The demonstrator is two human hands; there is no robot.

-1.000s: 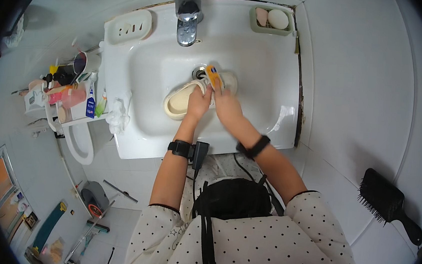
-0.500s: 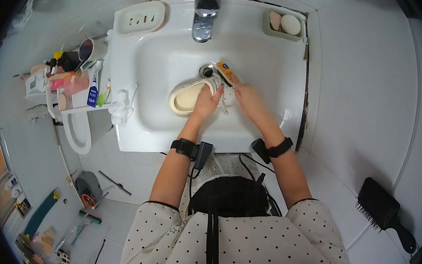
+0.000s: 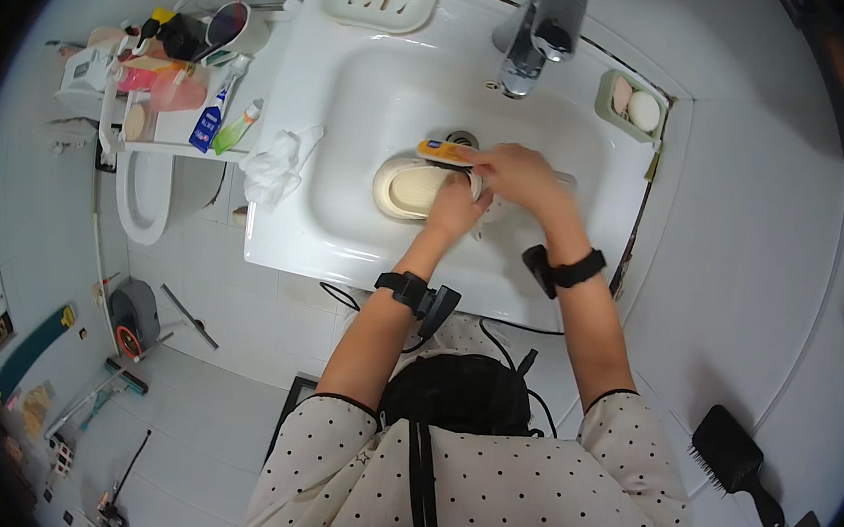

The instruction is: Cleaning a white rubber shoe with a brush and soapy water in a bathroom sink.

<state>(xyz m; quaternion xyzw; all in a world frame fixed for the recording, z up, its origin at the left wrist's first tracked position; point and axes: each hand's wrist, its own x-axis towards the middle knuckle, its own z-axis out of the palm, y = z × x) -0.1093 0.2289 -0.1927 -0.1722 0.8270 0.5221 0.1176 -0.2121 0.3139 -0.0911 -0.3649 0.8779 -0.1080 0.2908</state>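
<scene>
Scrubbing is judged unfinished, extent unclear: the shoe (image 3: 410, 191) is held in the sink (image 3: 340, 146) by the left hand (image 3: 456, 207), and the brush (image 3: 441, 151), at the shoe's far edge, by the grip of the right hand (image 3: 522, 178).

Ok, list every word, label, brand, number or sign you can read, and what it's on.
No text is clear enough to quote.
Blue-and-white tube: pale print, too small and blurred.
Yellow brush in the right hand: bluish mark, too small.
Green-and-white tube: any print too small.
</scene>
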